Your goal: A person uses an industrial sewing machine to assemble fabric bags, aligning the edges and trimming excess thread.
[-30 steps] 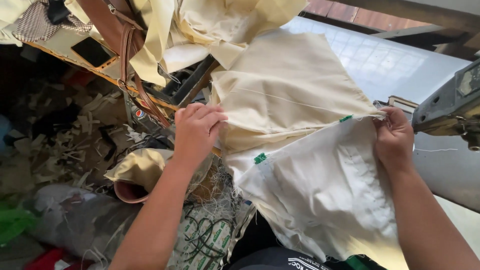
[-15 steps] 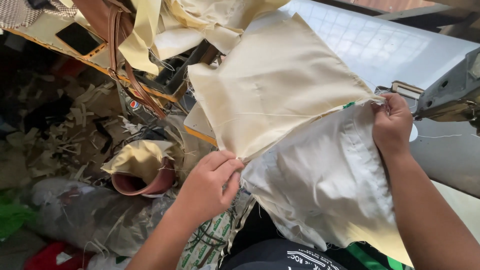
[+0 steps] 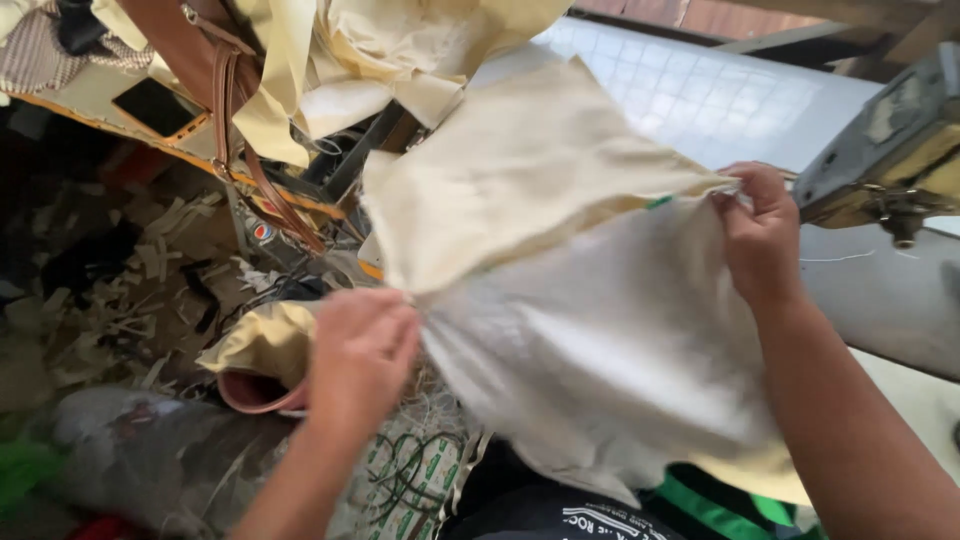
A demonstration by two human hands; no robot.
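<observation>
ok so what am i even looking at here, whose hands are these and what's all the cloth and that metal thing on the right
This is one picture from a camera worn on a person's head, looking down at their own two bare hands; there is no robot. The left hand pinches the near edge of a cream fabric piece, which has a shinier white lining under it. The right hand keeps a grip on the far edge, close to the grey metal sewing machine. The pale surface under it is the sewing table. Up top lies a heap of more cream cloth with a brown strap. At lower left, the floor is strewn with fabric scraps.
</observation>
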